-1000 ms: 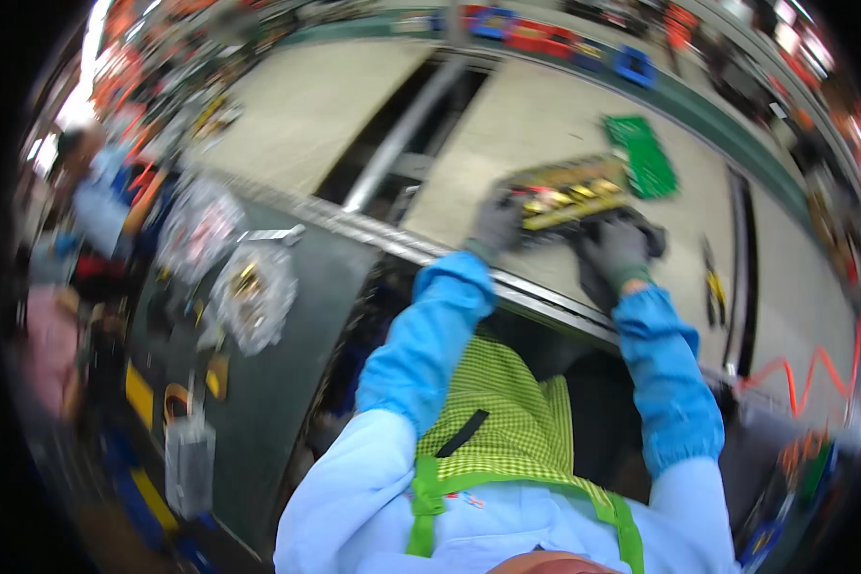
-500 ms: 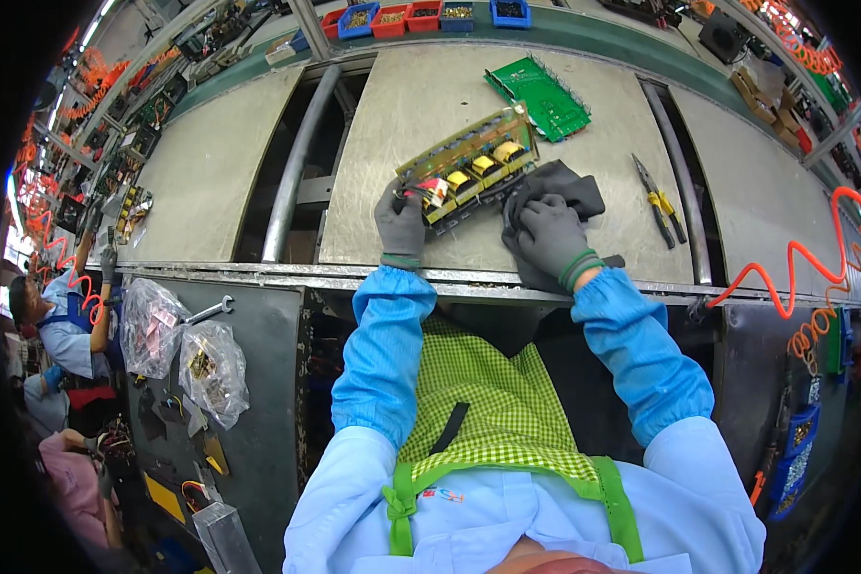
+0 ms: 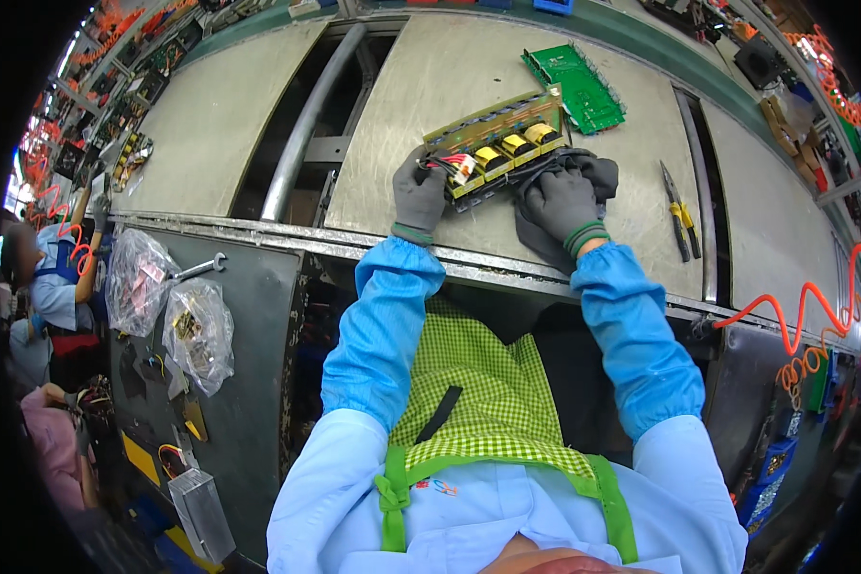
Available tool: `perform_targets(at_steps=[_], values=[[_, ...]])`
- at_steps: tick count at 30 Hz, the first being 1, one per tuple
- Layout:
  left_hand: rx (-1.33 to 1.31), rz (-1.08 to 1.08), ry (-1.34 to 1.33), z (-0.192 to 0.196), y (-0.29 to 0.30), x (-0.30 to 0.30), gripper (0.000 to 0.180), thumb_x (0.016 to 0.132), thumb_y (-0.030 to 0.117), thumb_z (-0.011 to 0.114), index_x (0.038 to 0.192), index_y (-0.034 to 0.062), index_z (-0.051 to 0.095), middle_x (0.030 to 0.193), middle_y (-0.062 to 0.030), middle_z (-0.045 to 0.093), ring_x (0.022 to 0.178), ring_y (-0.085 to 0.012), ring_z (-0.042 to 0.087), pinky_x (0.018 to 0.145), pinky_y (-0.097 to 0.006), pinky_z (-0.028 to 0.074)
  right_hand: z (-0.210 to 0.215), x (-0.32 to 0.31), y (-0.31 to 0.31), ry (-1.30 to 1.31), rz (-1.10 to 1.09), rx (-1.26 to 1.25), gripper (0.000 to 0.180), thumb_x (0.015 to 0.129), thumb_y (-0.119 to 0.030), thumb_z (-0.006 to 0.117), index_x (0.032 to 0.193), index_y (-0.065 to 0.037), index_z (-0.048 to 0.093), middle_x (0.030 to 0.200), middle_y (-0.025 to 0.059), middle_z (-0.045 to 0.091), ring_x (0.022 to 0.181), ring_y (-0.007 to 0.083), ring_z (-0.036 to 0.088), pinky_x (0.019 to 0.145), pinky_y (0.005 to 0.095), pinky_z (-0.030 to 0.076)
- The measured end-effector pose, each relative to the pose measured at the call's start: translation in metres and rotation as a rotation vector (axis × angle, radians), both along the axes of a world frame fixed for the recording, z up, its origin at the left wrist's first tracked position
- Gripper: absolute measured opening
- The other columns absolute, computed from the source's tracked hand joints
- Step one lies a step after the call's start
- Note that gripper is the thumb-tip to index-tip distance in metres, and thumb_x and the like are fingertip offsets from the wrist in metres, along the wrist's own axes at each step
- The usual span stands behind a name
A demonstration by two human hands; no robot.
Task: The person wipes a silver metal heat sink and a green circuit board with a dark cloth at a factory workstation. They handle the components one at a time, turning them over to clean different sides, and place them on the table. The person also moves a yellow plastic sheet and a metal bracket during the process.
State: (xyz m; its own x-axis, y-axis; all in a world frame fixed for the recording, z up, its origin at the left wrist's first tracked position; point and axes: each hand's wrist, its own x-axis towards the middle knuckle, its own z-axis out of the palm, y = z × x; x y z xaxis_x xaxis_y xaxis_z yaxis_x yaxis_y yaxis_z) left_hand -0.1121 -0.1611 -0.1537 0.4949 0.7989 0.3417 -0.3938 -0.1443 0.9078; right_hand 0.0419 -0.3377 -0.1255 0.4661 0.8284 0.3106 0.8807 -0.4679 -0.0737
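My left hand (image 3: 418, 194), in a grey glove, grips the left end of a circuit board assembly (image 3: 496, 134) with a row of yellow-wrapped transformers. Red, white and black wires with a pale connector (image 3: 464, 168) stick out beside those fingers. The assembly is tilted, its right end farther from me. At its near right side, my right hand (image 3: 562, 199) is closed on a dark grey cloth (image 3: 595, 176), bunched against the lower edge. What the fingertips do inside the cloth is hidden. Behind the assembly a green circuit board (image 3: 584, 91) lies on the metal worktop (image 3: 373, 182).
Long-nose pliers (image 3: 681, 215) with yellow-black handles lie at the right. Metal rollers (image 3: 314, 124) flank the worktop panel. Plastic bags of parts (image 3: 198, 335) and a wrench (image 3: 201, 267) rest on a dark cabinet at the left. An orange coiled hose (image 3: 794, 330) hangs right. A co-worker (image 3: 62, 277) stands far left.
The whole view has shifted and turned slightly, so the far parts bins have mostly left the picture. Both hands keep their hold, and the assembly and cloth stay together.
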Motion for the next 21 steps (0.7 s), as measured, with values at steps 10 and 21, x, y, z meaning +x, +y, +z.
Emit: perform_targets(at_steps=[10, 21], values=[[0.078, 0.006, 0.071, 0.013, 0.006, 0.003, 0.02, 0.088, 0.011, 0.062, 0.103, -0.002, 0.064, 0.081, -0.003, 0.065, 0.072, -0.006, 0.058, 0.063, -0.022, 0.048, 0.019, -0.01, -0.04, 0.242, 0.133, 0.092, 0.022, 0.08, -0.023, 0.057, 0.086, -0.003, 0.063, 0.093, 0.0176, 0.062, 0.094, 0.0394, 0.055, 0.082, 0.0481, 0.046], [0.042, -0.01, 0.024, 0.005, 0.007, 0.005, 0.023, 0.087, 0.013, 0.064, 0.105, -0.0016, 0.064, 0.085, -0.003, 0.066, 0.076, -0.0077, 0.06, 0.066, -0.023, 0.049, 0.009, -0.039, 0.009, 0.241, 0.098, -0.046, 0.035, 0.079, -0.035, 0.056, 0.091, -0.003, 0.064, 0.097, 0.0187, 0.062, 0.095, 0.0379, 0.056, 0.083, 0.0488, 0.043]])
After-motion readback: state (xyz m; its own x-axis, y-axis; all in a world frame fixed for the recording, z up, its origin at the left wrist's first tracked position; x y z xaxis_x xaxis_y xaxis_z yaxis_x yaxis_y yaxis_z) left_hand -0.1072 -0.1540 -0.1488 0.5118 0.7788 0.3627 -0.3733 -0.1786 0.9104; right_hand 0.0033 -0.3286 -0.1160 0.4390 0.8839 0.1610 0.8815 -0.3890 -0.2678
